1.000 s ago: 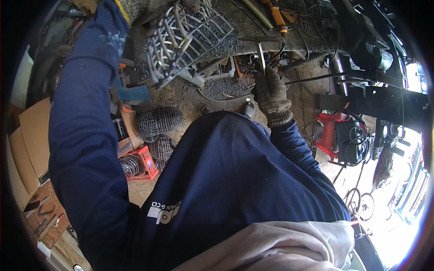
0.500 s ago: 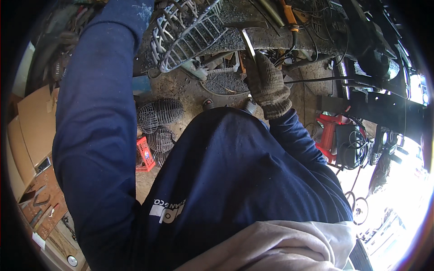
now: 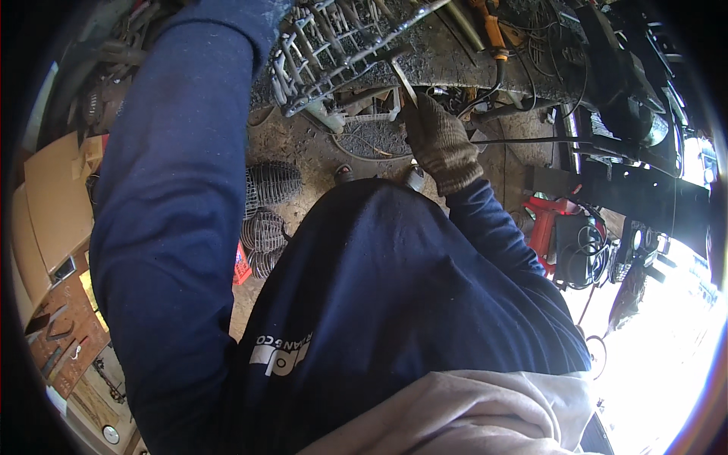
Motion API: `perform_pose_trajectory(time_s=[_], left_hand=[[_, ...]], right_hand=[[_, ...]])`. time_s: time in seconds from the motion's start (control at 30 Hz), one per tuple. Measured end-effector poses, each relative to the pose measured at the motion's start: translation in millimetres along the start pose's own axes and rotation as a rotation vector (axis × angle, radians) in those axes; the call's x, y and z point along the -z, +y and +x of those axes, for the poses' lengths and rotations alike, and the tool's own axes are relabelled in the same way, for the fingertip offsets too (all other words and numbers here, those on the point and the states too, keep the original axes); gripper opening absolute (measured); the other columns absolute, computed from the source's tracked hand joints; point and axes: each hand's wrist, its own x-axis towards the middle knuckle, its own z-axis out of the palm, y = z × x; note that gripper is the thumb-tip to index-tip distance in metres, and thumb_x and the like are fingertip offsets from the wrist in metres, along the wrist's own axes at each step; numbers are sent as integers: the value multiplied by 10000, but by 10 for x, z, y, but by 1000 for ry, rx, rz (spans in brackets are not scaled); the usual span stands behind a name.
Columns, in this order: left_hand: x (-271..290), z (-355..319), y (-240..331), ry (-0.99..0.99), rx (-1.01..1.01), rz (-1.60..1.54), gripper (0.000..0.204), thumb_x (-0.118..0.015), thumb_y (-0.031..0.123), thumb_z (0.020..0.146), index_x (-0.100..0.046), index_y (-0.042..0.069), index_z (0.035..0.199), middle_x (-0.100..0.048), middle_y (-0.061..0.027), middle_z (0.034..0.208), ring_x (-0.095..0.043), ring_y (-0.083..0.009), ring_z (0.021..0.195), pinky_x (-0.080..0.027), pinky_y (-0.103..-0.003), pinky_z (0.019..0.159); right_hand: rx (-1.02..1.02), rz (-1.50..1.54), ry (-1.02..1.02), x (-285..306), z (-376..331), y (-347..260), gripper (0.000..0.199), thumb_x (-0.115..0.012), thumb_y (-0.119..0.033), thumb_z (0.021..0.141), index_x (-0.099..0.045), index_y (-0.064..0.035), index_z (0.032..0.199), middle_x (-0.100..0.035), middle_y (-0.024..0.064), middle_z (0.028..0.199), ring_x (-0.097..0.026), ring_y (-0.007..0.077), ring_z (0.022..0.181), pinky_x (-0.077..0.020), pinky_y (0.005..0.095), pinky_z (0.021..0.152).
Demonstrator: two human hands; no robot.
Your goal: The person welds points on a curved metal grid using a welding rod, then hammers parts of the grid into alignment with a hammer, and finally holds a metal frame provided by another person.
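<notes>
Metal grate (image 3: 343, 54) lies beyond and left of the gloved right hand (image 3: 440, 140), clamped around a hammer (image 3: 404, 79).

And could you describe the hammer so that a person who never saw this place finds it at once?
Find the workbench across the picture's top. Below its near edge is the right hand, in a brownish knitted glove; the hammer points up out of it. Its pale metal handle and dark head set it apart from the orange-handled tool to its right.
</notes>
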Motion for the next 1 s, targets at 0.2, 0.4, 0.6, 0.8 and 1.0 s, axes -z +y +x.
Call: perform_pose_trajectory(time_s=[0.2,0.4,0.6,0.8,1.0], left_hand=[[-68,16,159,-66,-68,263,432,-494,261,1094,-521,172,1516,-482,-13,1574,-490,-199,1383,-430,-390,1112],[-161,-166,284,-79,-149,524,379,-497,206,1080,-566,157,1449,-527,-16,1506,-511,-195,1335,-427,-372,1091],[-205,-274,415,-109,-143,685,336,-499,150,1066,-611,141,1383,-572,-19,1438,-532,-192,1286,-424,-354,1070],[331,67,-540,-172,-560,557,359,-629,158,1003,-635,54,1346,-652,-90,1323,-613,-202,1193,-489,-352,1018],[-50,-1147,-281,-26,92,70,519,-724,211,924,-613,25,1395,-727,-68,1206,-702,-129,1001,-580,-271,896]], right_hand=[[-51,22,31,90,-34,-138,221,-567,-236,1041,-604,-70,1182,-675,188,961,-657,423,880,-521,493,743],[121,50,181,66,-47,-118,190,-562,-235,1040,-598,-67,1121,-656,181,908,-655,429,835,-516,510,731],[-25,72,90,1,5,180,239,-576,-265,1037,-620,-45,1122,-674,205,916,-667,448,868,-524,528,732],[41,153,186,69,-42,480,302,-611,-266,1009,-622,-24,1189,-678,194,1020,-687,394,956,-547,485,786],[-242,326,92,265,-91,401,335,-538,-354,1054,-637,-60,1181,-680,146,989,-691,350,919,-533,448,774]])
